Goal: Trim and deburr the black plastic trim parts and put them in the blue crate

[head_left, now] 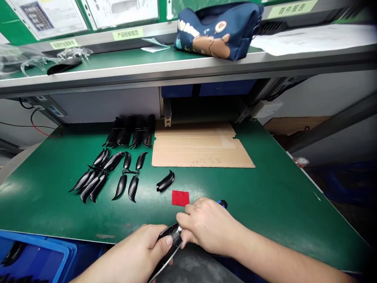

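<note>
Left hand (144, 245) fingers pinching black part (167, 245), right hand (206, 226) curled gripping blue-handled tool (223, 203)

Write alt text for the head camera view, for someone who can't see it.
At the near edge of a green workbench, the left hand holds a curved black plastic part while the right hand works on it with a blue-handled tool. More black ribbed parts, a red square and flat cardboard lie beyond.
</note>
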Demonstrator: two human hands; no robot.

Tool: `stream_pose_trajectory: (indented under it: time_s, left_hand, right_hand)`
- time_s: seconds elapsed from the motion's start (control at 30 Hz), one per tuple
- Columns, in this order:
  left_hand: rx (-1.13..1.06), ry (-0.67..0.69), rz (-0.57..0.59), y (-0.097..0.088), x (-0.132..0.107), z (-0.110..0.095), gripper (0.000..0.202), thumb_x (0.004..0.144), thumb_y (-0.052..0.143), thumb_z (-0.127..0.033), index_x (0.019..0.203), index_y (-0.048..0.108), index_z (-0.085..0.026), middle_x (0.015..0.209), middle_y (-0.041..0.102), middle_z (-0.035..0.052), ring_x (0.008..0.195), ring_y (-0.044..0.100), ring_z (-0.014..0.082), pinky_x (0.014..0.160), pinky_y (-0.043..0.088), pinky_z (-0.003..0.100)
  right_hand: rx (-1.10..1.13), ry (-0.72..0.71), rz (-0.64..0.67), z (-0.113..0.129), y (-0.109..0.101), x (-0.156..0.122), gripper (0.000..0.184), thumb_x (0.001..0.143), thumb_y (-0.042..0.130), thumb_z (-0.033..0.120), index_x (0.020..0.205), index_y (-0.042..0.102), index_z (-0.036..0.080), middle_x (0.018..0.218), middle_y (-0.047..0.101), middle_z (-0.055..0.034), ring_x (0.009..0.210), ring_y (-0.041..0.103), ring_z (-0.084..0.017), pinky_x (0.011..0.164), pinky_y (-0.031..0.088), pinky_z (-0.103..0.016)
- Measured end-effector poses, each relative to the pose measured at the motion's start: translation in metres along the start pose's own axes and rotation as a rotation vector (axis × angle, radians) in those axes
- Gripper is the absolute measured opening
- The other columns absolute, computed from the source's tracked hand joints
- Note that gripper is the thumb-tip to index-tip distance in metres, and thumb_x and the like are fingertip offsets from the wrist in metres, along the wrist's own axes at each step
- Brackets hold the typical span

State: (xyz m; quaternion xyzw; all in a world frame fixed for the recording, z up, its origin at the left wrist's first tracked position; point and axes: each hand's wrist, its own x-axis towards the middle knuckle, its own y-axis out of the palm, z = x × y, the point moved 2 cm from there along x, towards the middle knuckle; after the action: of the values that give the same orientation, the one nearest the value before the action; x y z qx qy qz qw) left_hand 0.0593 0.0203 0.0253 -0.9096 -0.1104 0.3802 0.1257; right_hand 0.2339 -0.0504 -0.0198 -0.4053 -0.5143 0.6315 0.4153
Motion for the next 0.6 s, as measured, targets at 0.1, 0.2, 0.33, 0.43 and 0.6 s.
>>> stream_pose_trajectory:
  time_s: [0.1,0.2,0.33,0.43,0.6]
  left_hand:
    - [0.035,-0.022,0.000,0.001,0.001,0.002,0.050,0.087,0.026,-0.059,0.089,0.057,-0.019,0.093,0.059,0.0042,0.079,0.055,0.0159,0.069,0.041,0.024]
    - [-0.039,-0.047,0.039,0.003,0.003,0.002,0.050,0.087,0.027,-0.059,0.089,0.057,-0.019,0.091,0.060,0.0031,0.062,0.053,0.0115,0.062,0.041,0.023]
    - [-0.049,-0.048,0.059,0.006,0.004,0.004,0.050,0.087,0.026,-0.059,0.087,0.057,-0.020,0.085,0.061,0.0011,0.058,0.052,0.0104,0.059,0.039,0.023]
    - [-0.016,-0.064,0.054,0.009,0.003,0.006,0.048,0.087,0.027,-0.058,0.088,0.056,-0.020,0.086,0.060,0.0016,0.062,0.053,0.0113,0.060,0.039,0.023]
    - [0.033,-0.020,0.038,0.011,0.000,0.004,0.049,0.088,0.025,-0.057,0.085,0.057,-0.020,0.082,0.059,0.0003,0.067,0.053,0.0125,0.065,0.039,0.023]
  right_hand:
    - [0.007,-0.004,0.016,0.001,0.004,-0.001,0.052,0.082,0.018,0.066,0.077,0.047,0.023,0.064,0.059,-0.0005,0.054,0.053,-0.017,0.052,0.015,-0.033]
    - [0.024,-0.002,0.027,0.001,0.007,-0.003,0.053,0.082,0.017,0.067,0.078,0.048,0.023,0.064,0.060,-0.0006,0.054,0.054,-0.017,0.051,0.014,-0.032]
    - [0.040,0.003,0.044,0.002,0.011,-0.005,0.055,0.082,0.016,0.068,0.079,0.049,0.024,0.065,0.061,-0.0006,0.055,0.055,-0.017,0.050,0.012,-0.032]
    - [0.058,0.001,0.062,0.005,0.016,-0.006,0.057,0.081,0.015,0.069,0.078,0.049,0.024,0.064,0.060,-0.0006,0.053,0.054,-0.017,0.050,0.011,-0.032]
    - [0.412,0.002,0.137,0.000,0.016,-0.009,0.053,0.080,0.026,0.069,0.073,0.047,0.021,0.062,0.054,0.0031,0.052,0.039,-0.009,0.050,0.017,-0.029]
